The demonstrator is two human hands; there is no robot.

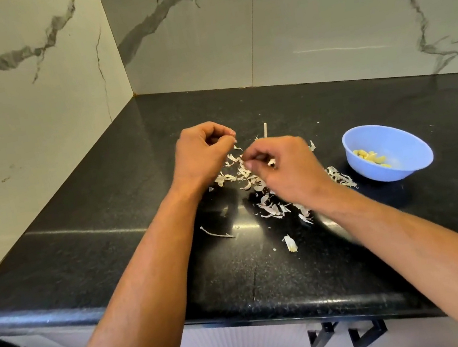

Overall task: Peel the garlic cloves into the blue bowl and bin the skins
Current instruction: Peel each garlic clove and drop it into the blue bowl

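My left hand [203, 155] hovers over the black counter with fingers curled, pinching a small bit of garlic skin at its fingertips. My right hand [280, 169] is just to its right, fingers curled round a garlic clove [271, 162] of which only a pale bit shows. Below and between both hands lies a scatter of white garlic skins [270, 209]. The blue bowl [408, 167] stands to the right and holds several peeled yellow cloves [370, 158].
A thin pale stalk [265, 131] pokes up behind my right hand. A loose skin piece [290, 243] and a dry stem [216, 234] lie nearer the counter's front edge [184, 311]. Marble walls close off the left and back. No bin is in view.
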